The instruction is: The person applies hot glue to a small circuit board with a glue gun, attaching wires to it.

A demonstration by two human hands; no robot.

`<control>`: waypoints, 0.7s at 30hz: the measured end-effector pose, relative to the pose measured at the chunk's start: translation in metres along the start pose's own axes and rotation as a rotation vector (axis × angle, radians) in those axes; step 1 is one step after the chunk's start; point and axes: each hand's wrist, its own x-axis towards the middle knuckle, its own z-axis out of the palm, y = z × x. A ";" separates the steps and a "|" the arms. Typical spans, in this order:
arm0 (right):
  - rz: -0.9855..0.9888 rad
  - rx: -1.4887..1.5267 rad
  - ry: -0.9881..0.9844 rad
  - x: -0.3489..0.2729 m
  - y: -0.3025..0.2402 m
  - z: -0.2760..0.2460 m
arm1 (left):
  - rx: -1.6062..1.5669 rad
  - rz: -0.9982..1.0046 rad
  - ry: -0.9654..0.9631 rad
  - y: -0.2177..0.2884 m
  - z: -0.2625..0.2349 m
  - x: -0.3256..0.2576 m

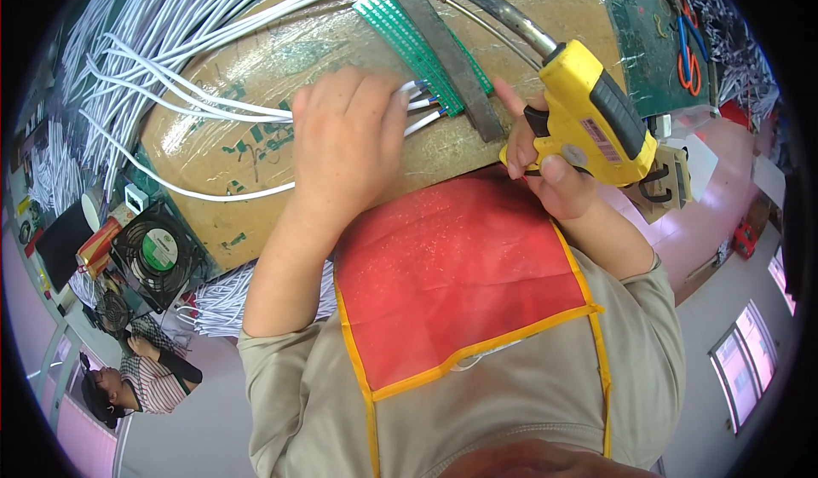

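Note:
My left hand is closed around several white cables over the brown work surface. Their stripped ends, with blue-tinted tips, reach the near edge of a green circuit board panel. A flat grey metal bar lies across that panel. In my right hand is a yellow and black soldering gun, gripped near its trigger, with the index finger stretched toward the board. The gun's metal tube runs up and left above the panel. My left fingertips and the cable parts inside the grip are hidden.
Long white cables fan out at the far left. A black fan stands at the left edge. Orange and blue-handled scissors lie at the far right. Another person is at the lower left.

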 end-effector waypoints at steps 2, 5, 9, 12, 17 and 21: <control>0.031 -0.014 -0.008 0.000 -0.002 0.002 | 0.002 0.016 0.020 -0.002 0.000 0.000; 0.025 0.026 0.022 -0.005 0.004 0.001 | -0.014 0.016 0.051 -0.005 0.002 0.002; 0.122 -0.012 -0.009 -0.004 -0.005 0.006 | -0.016 -0.030 0.061 -0.006 0.001 0.005; 0.115 -0.011 0.000 -0.008 -0.006 0.004 | -0.010 -0.064 0.014 -0.011 0.001 0.002; 0.196 -0.088 -0.046 -0.029 -0.013 -0.006 | 0.048 -0.069 -0.009 -0.010 -0.002 0.001; 0.046 -0.166 -0.194 -0.038 -0.007 -0.012 | 0.049 -0.071 -0.012 -0.010 -0.002 0.001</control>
